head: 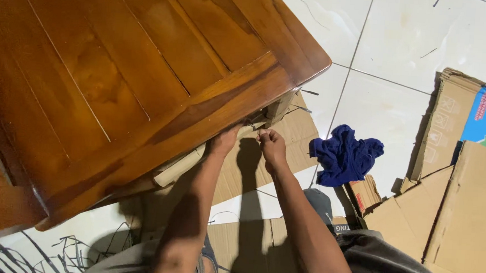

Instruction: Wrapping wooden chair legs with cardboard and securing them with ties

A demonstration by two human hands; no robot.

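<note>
Both hands meet under the table (117, 78) edge, straight ahead of the person. Left hand (224, 142) presses fingers closed against a pale leg (188, 164) whose long axis runs down-left along the edge; right hand (271, 146), equally near, pinches something small at the leg's upper end; cardboard (288, 128) lies beneath

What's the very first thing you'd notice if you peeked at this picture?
A big shiny brown wooden table fills the upper left. Just under its edge, the left hand and right hand reach in together, close to a table leg wrapped in cardboard. On the white floor to the right lies a crumpled blue cloth, with flattened cardboard boxes beyond it.
</note>
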